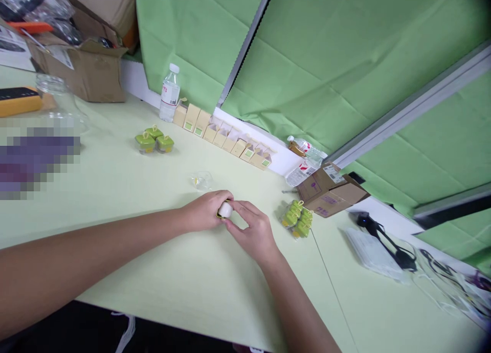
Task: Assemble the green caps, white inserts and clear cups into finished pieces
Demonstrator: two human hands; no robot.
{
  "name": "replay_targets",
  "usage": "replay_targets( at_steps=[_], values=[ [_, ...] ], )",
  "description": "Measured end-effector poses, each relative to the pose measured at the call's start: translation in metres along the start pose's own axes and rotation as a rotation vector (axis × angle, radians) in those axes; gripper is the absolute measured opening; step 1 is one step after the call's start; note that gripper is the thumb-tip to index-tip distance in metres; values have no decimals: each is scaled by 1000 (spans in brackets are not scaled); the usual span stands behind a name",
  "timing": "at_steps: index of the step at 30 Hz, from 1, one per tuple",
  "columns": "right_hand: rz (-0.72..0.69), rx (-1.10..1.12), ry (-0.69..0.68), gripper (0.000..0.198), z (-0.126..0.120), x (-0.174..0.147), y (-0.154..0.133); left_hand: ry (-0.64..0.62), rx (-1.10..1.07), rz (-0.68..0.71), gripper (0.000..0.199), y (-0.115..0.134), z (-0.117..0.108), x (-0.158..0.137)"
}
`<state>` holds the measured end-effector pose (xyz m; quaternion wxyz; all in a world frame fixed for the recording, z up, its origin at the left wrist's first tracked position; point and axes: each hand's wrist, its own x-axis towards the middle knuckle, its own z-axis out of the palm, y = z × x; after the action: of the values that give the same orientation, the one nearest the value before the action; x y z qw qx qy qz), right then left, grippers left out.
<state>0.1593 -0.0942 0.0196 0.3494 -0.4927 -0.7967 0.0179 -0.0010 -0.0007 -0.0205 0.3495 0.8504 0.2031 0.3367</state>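
Note:
My left hand (pixel 207 211) is wrapped around a small dark piece with a yellow edge, mostly hidden by the fingers. A white rounded object (pixel 225 210) shows in its opening, facing my right hand. The thumb and fingertips of my right hand (pixel 253 229) close on the rim around the white object. Just beyond my left hand lies a small clear plastic piece (pixel 202 180) with a bit of yellow. Small green-lidded containers with yellow loops stand in a left group (pixel 154 139) and a right group (pixel 297 219).
A row of small beige boxes (pixel 226 136) lines the back edge beside an upright water bottle (pixel 169 93). Bottles (pixel 306 161) and a carton (pixel 332 189) are at back right. Cables (pixel 445 271) lie far right. A clear jar (pixel 57 100) and a large box (pixel 86 69) stand left.

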Motion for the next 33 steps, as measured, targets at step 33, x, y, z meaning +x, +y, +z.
replay_targets(
  at_steps=[33],
  values=[
    [722, 1229, -88, 24, 10, 9, -3, 276, -32, 246, 42, 13, -13, 9]
  ],
)
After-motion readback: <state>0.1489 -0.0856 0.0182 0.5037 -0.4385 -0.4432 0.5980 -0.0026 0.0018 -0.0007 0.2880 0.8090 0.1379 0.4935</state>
